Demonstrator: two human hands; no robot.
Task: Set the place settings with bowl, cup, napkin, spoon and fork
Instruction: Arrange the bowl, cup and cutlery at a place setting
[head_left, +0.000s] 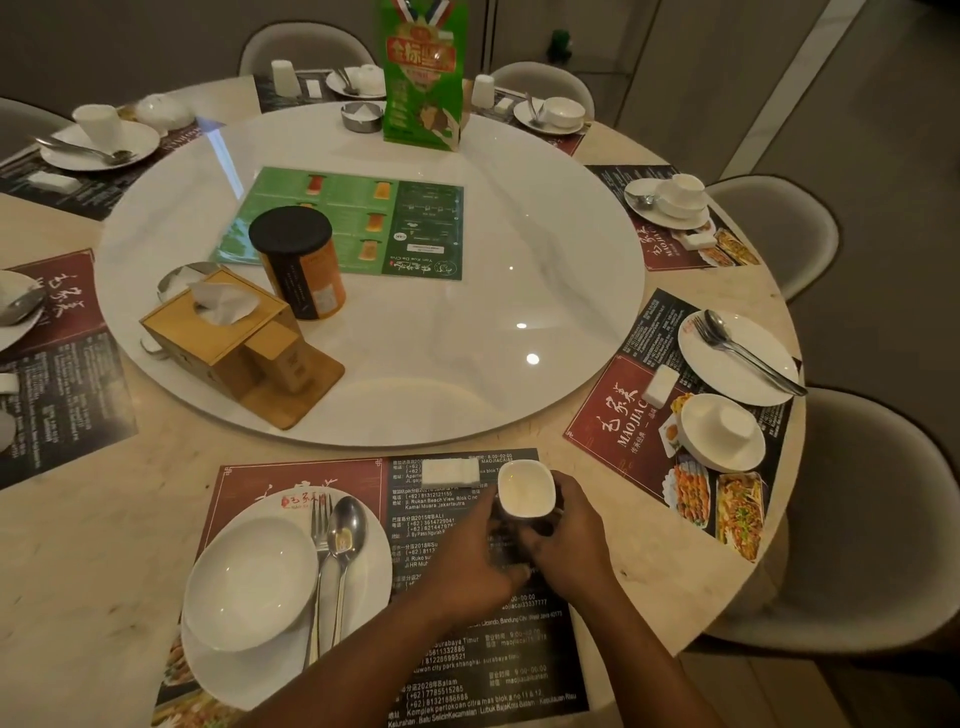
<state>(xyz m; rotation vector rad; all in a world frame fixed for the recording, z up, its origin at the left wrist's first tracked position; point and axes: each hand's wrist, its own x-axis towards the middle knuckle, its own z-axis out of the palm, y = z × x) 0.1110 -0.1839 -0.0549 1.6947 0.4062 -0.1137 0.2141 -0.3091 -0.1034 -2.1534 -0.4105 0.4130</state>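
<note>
My left grip (470, 551) and right grip (566, 530) meet at the near edge of the table (104, 545), both wrapped round the white cup (525, 488); left fingers curl against its left side, the right ones close round its right side; the cup stands upright, mouth up, over the dark half of the placemat (467, 649); whether its base touches the mat I cannot tell, as my hands hide it. A folded white napkin (450, 472) lies just beside the cup, on the mat's far edge. To the left on the same mat sits a white plate (366, 582); the bowl (252, 582) rests on its left part, and the fork (319, 525) and spoon (347, 525) lie side by side on its right part, handles toward me. The round turntable (519, 234) fills the table's middle; on it are a wooden tissue box (223, 332), an orange canister (306, 270) with a black lid, a green menu card (363, 218) and a green carton (423, 73) at its far edge. At the table's right edge another plate (737, 364) carries its own cutlery.
</note>
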